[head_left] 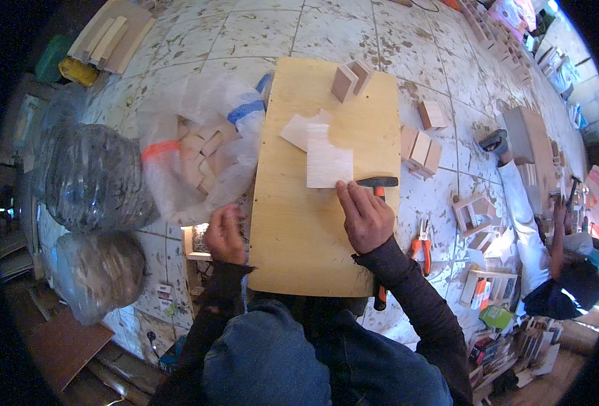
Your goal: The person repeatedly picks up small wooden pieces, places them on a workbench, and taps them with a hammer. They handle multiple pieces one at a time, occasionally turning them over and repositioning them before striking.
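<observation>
Pale thin plywood square (328,164), flat.

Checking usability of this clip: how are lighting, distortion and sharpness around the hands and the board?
Head view: strong fisheye, black corners, floor tile lines bending toward the rim. Even daylight on the plywood board, no glare; right hand on the thin wood sheet fairly sharp; left hand slightly soft; blown highlights on the clear plastic bag and at far right.

Matt plywood board (313,223); glossy plastic bag (198,135)
</observation>
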`<action>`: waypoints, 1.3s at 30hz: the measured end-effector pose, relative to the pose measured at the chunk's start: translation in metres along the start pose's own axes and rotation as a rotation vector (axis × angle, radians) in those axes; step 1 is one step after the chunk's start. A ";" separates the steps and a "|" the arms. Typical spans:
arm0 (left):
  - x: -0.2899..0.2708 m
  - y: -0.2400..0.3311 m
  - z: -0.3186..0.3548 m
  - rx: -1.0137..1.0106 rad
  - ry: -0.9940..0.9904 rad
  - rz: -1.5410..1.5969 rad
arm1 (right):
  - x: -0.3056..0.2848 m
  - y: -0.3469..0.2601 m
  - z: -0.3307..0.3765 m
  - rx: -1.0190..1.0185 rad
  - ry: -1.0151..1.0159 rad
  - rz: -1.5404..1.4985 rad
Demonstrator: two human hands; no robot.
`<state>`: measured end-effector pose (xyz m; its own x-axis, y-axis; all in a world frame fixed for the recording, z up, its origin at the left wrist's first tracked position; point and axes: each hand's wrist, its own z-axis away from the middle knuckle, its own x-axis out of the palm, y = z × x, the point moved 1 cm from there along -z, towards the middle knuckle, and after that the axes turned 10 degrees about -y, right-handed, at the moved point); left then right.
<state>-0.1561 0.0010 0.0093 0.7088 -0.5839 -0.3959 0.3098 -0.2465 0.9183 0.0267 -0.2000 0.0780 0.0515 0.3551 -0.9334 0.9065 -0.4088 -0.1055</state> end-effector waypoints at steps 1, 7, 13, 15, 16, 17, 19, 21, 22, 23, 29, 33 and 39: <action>-0.019 -0.022 0.001 0.002 0.019 -0.129 | 0.000 0.000 0.000 0.000 0.011 -0.014; -0.068 -0.129 -0.002 -0.256 -0.331 -1.041 | -0.002 0.002 -0.001 -0.005 0.059 -0.078; -0.062 -0.141 -0.013 -0.292 -0.453 -1.015 | -0.002 0.004 0.000 0.002 0.087 -0.112; -0.066 -0.136 -0.014 -0.085 -0.401 -1.014 | -0.002 0.004 0.001 0.023 0.063 -0.122; -0.069 -0.135 -0.013 -0.015 -0.356 -0.982 | -0.001 0.004 0.001 0.013 0.086 -0.120; -0.074 -0.132 -0.011 0.090 -0.320 -0.930 | 0.000 0.005 0.002 0.017 0.086 -0.128; -0.082 -0.129 -0.007 0.154 -0.263 -0.832 | 0.002 0.006 0.003 0.023 0.091 -0.133; -0.088 -0.127 -0.002 0.046 -0.190 -0.755 | 0.004 0.007 0.004 0.021 0.103 -0.124; -0.090 -0.126 0.000 0.026 -0.165 -0.671 | 0.006 0.008 0.005 0.012 0.084 -0.120; -0.091 -0.125 0.001 -0.018 -0.118 -0.597 | 0.007 0.009 0.006 0.002 0.065 -0.117; -0.102 -0.128 0.001 -0.007 -0.103 -0.636 | 0.010 0.010 0.010 -0.001 0.058 -0.146; -0.108 -0.132 0.004 0.094 -0.073 -0.639 | 0.009 0.010 0.010 0.010 0.045 -0.147; -0.101 -0.084 0.004 -0.184 0.032 -0.224 | 0.009 0.011 0.010 -0.001 0.064 -0.139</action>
<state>-0.2558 0.0773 -0.0275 0.6289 -0.5051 -0.5911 0.5686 -0.2198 0.7927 0.0326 -0.2096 0.0647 -0.0478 0.4611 -0.8861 0.9072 -0.3512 -0.2317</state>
